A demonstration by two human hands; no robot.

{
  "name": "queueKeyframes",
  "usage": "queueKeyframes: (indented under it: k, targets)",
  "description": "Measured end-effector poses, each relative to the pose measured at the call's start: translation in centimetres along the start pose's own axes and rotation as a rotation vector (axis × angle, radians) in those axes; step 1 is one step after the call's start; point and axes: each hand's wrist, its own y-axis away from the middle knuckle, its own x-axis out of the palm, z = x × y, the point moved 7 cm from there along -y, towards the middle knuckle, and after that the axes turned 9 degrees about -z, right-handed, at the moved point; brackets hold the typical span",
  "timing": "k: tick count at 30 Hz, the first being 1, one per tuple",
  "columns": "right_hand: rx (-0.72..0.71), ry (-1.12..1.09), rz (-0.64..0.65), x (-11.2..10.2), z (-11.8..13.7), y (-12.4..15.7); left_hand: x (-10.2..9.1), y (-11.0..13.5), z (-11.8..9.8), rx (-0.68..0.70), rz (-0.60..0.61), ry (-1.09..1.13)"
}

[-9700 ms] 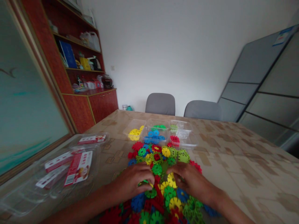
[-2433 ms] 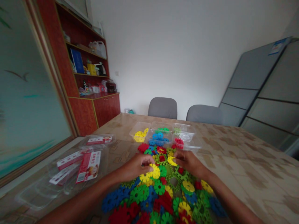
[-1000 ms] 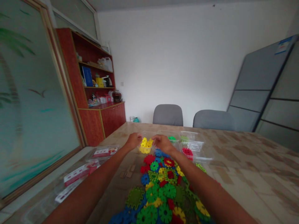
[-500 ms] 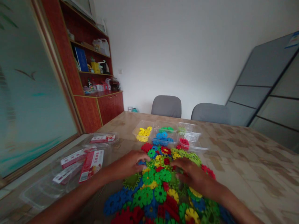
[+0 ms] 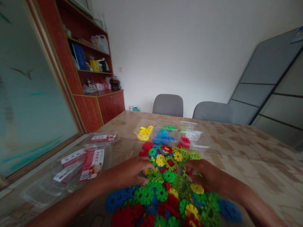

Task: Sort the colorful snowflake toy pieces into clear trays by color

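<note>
Red wooden cabinet (image 5: 94,107) far left, and on the bench (image 5: 248,164) beside it I see clear lidded boxes (image 5: 92,160) with red labels. Now the left hand (image 5: 129,172): it lies on the near left edge of the pile of toothed plastic discs (image 5: 163,192), fingers together and curled down over green and yellow pieces; whether it actually pinches one I cannot tell. That pile sits mid-bench, right in front of me, red, blue, green and yellow, with clear tubs (image 5: 165,135) of sorted colours just beyond it. These pieces look light, stiff and slick to me, teeth snagging on neighbours, so I judge the rim of a single disc, thumb against fingertip, the place to take one. Over to the right hand (image 5: 208,179): it presses into the pile's right side, fingertips buried beside a green frame piece (image 5: 181,183), so I cannot tell its grip. Grey panels (image 5: 272,88) stand far right.
</note>
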Motion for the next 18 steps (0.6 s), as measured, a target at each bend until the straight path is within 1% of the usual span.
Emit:
queueKeyframes:
  k: [2,4,6,9,11,15,18]
  targets:
    - [0.023,0.021,0.063,0.9,-0.2,0.5,0.4,0.0,-0.2,0.026,-0.019,-0.047]
    - [0.027,0.051,0.09,2.2,-0.3,0.5,1.0,-0.1,-0.4,0.056,-0.026,-0.061]
    - [0.006,0.076,0.054,3.1,-0.3,0.2,1.6,-0.2,-0.4,0.076,-0.026,-0.07]
    - [-0.024,0.067,-0.01,3.7,-0.4,-0.6,1.9,-0.5,-0.3,0.092,-0.017,-0.079]
    - [-0.038,0.062,-0.035,3.7,-0.5,-1.1,1.8,-0.7,-0.6,0.108,-0.022,-0.075]
    - [-0.087,0.097,-0.137,3.1,-0.5,-1.6,0.7,-0.9,-1.0,0.097,-0.064,-0.055]
    - [-0.107,0.115,-0.113,3.6,-0.6,-1.6,-0.5,-0.7,-0.6,0.048,-0.09,-0.037]
